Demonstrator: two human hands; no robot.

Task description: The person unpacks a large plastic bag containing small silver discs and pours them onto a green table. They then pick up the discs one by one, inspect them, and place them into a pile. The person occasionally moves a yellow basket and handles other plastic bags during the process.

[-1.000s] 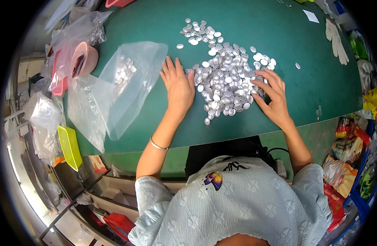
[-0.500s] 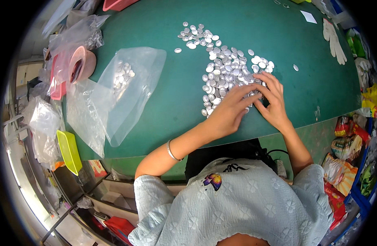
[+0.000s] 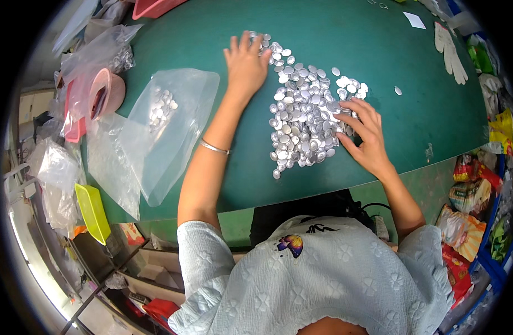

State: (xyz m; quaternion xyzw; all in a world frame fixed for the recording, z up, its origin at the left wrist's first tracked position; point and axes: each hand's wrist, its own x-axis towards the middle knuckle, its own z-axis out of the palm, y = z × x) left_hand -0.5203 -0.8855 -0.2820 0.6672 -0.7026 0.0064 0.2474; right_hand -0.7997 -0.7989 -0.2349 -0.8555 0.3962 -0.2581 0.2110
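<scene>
A pile of small oval silvery metal discs [image 3: 301, 120] lies spread on the green tabletop. My left hand [image 3: 246, 67] reaches to the far-left end of the pile, palm down with its fingers spread over the smaller far cluster of discs [image 3: 276, 51]. Some of those discs are hidden under the fingers. At the pile's right edge rests my right hand [image 3: 365, 133], its fingers apart and bent, fingertips touching or close to the discs. Neither hand holds anything that I can see. To the left lies a clear plastic bag [image 3: 184, 106] with several of the same discs [image 3: 162, 107] in it.
A pink bucket [image 3: 112, 94] and more plastic bags [image 3: 58, 167] crowd the left side, with a yellow-green tray [image 3: 93, 212] at the table's left edge. A white glove [image 3: 451, 53] and a white card [image 3: 414, 20] lie far right. One disc [image 3: 398, 90] sits alone on the right.
My left hand has swung from beside my right hand to the far-left cluster, its fingers now spread. The near part of the pile is uncovered. My right hand has barely moved.
</scene>
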